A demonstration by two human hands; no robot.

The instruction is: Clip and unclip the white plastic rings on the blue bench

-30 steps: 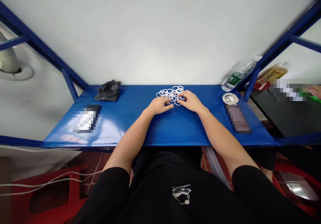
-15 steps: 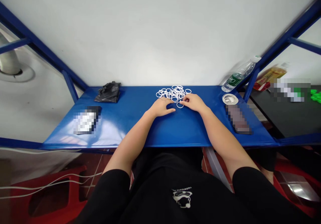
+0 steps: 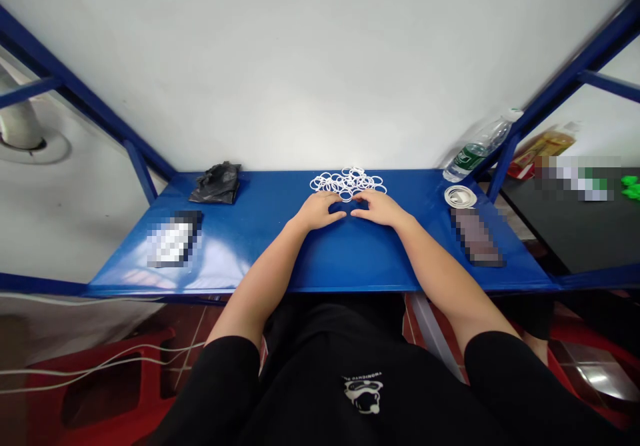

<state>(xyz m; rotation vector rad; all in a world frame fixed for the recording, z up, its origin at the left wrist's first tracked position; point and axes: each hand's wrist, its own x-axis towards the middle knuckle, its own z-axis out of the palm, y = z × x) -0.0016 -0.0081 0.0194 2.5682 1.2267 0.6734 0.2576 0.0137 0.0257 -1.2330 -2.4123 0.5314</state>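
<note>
While left hand (image 3: 319, 212) and right hand (image 3: 377, 207) curve open beside rings (image 3: 352, 183), sorting seems underway; lifting one would need pinching.

Hands (image 3: 320, 211): two. White rings (image 3: 344, 185): likely over dozen. Black bag (image 3: 217, 185): one. White coil (image 3: 452, 197): one. Bottles (image 3: 471, 157): two.

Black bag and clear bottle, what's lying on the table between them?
The head view shows a cluster of white rings between the black bag and the clear bottle, by the left hand and right hand.
</note>
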